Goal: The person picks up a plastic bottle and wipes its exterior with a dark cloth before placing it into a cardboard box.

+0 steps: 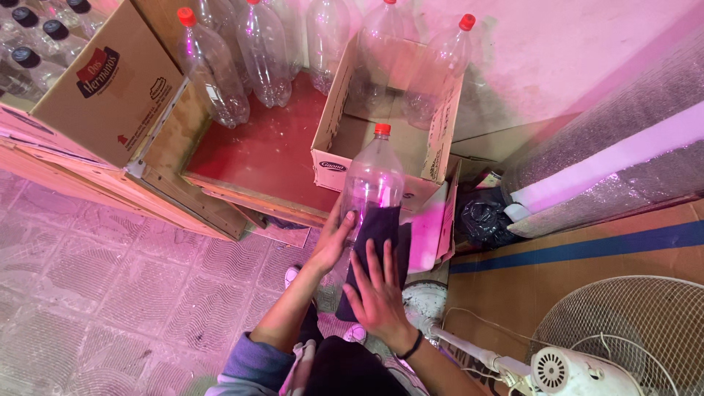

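Note:
A large clear plastic bottle with a red cap stands upright in front of me. My left hand grips its left side near the middle. My right hand lies flat, fingers spread, pressing a dark cloth against the bottle's lower part. The cloth covers the lower half of the bottle. A black band is on my right wrist.
An open cardboard box holds more clear bottles just behind. Several other bottles stand on a red wooden tray. A printed carton sits far left. A white fan and a black bag are on the right.

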